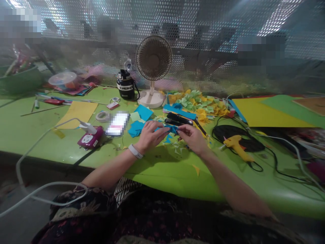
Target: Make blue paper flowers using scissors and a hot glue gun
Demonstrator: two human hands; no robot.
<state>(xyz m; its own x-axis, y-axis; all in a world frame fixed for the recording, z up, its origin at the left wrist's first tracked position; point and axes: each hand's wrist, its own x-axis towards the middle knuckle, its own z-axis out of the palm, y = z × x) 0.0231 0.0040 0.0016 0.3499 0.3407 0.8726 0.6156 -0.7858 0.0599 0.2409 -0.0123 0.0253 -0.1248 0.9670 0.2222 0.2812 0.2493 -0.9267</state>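
Between my two hands is a small piece of blue paper [173,129], pinched at both ends over the green table. My left hand [151,135], with a pale band on its wrist, grips the left end, its fingers pressed together. On the other end, the thumb and fingertips of my right hand [192,137] are closed. Just behind the fingers lies a black stapler [180,119]. Blue paper squares [136,128] lie to the left of my left hand. Small cut scraps [177,148] of blue and pale green are scattered under my hands.
A white fan [152,96] and a black jug [126,86] stand at the back. Beside them is a heap of yellow and green paper pieces [200,103]. A yellow glue gun [238,147] lies right. A phone [118,123] and a purple power adapter [89,139] with a white cable lie left.
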